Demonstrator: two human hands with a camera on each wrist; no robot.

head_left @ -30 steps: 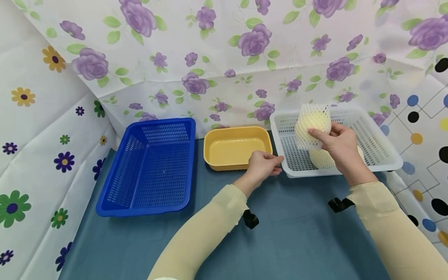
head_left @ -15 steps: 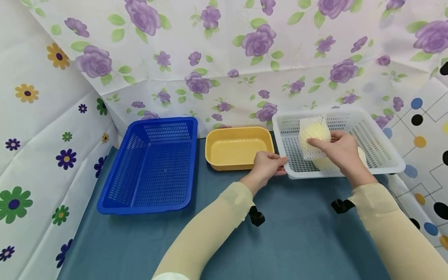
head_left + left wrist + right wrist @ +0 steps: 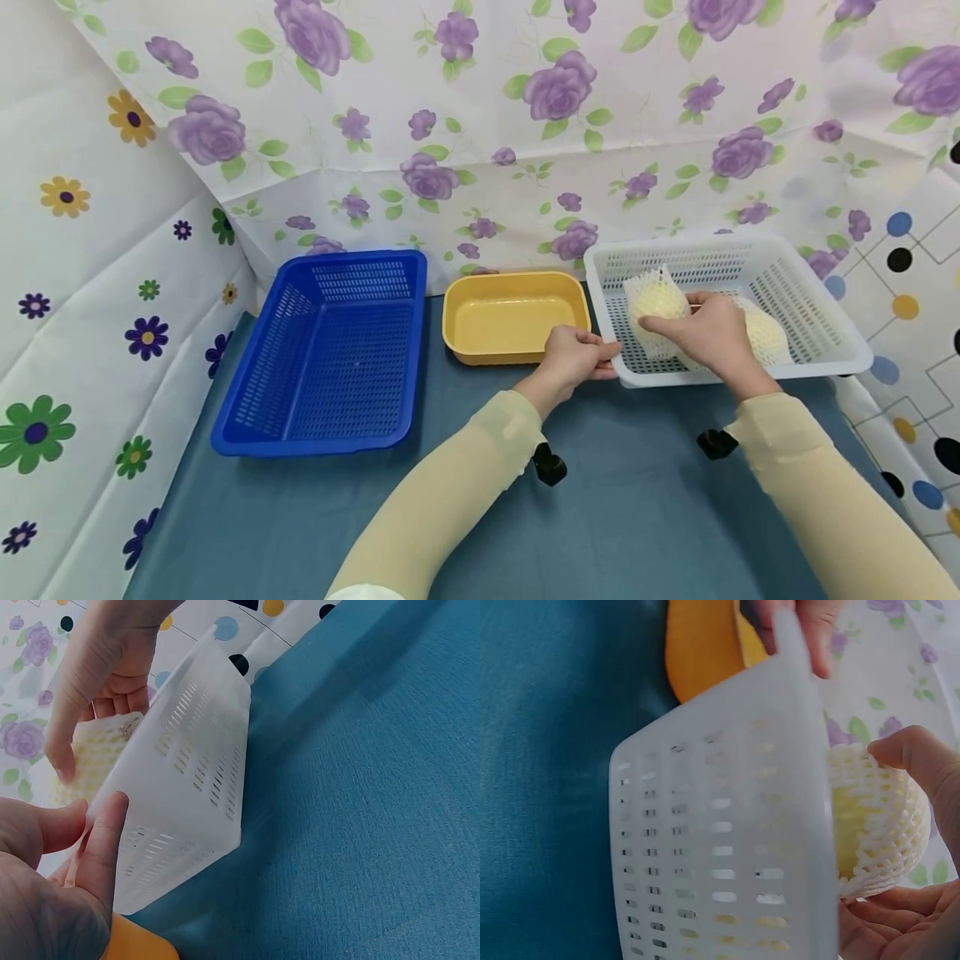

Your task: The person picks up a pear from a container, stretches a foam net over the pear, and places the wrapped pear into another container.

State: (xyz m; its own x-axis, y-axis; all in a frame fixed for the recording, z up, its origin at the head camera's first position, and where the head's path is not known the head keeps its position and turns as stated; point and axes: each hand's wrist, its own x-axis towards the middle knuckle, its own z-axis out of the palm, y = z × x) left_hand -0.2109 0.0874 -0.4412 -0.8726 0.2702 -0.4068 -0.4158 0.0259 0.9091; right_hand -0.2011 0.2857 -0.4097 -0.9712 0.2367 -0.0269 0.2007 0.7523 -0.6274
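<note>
A pale yellow round fruit in a white foam net is in my right hand, low inside the white slotted basket. In the right wrist view, thumb and fingers grip the netted fruit from opposite sides, beside the basket wall. More netted fruit lies in the basket, partly hidden behind that hand; I cannot tell how many pieces. My left hand pinches the basket's rim at its front left corner. The left wrist view shows thumb and forefinger on either side of the rim.
A yellow tray stands just left of the white basket, close to my left hand. Farther left is a large blue slotted basket. Blue cloth covers the table, with patterned sheets hanging behind and at both sides.
My right hand has lowered the netted fruit into the white basket, ending slightly left. The left hand has closed in on the basket's corner and now holds its rim.
</note>
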